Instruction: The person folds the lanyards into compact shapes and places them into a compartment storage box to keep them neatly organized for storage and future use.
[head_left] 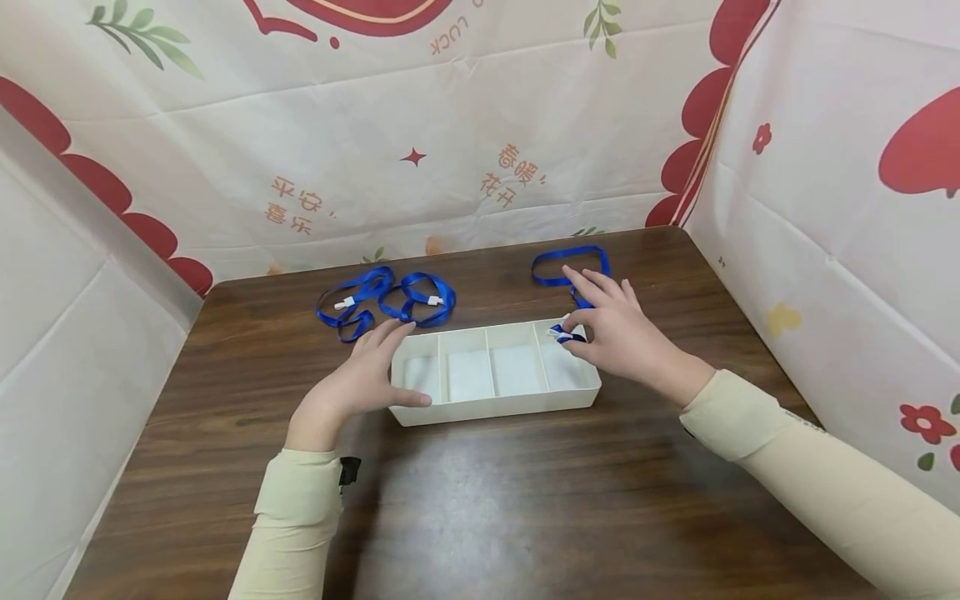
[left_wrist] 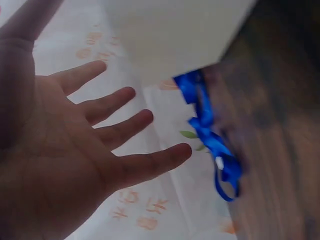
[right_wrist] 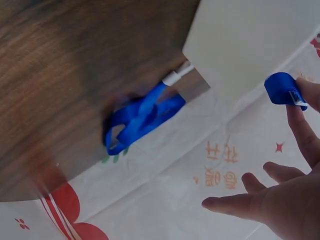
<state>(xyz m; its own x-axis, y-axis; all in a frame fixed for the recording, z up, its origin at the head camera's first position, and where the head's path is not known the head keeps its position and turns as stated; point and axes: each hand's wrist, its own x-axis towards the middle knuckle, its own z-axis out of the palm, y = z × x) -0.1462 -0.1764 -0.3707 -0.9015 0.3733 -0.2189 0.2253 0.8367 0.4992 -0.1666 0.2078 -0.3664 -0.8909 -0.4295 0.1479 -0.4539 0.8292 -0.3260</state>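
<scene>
Blue lanyards point(head_left: 372, 283), woodgrain table point(head_left: 480, 500), printed cloth point(head_left: 360, 142) behind

From the white four-compartment tray point(head_left: 495, 409), your left hand point(head_left: 356, 379) spans the nine o'clock end; your right point(head_left: 618, 335), near two, pinches a folded blue ribbon point(head_left: 575, 337). Blue lanyards point(head_left: 372, 287) lie around ten, a blue loop point(head_left: 567, 252) at one.

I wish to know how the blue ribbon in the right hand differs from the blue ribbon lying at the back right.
The held ribbon is pinched by the right hand, while the back-right ribbon lies on the table. The held ribbon shows as a small, tight curl; the back-right ribbon forms a wider, looser loop. Both are blue, with something white on them.
</scene>
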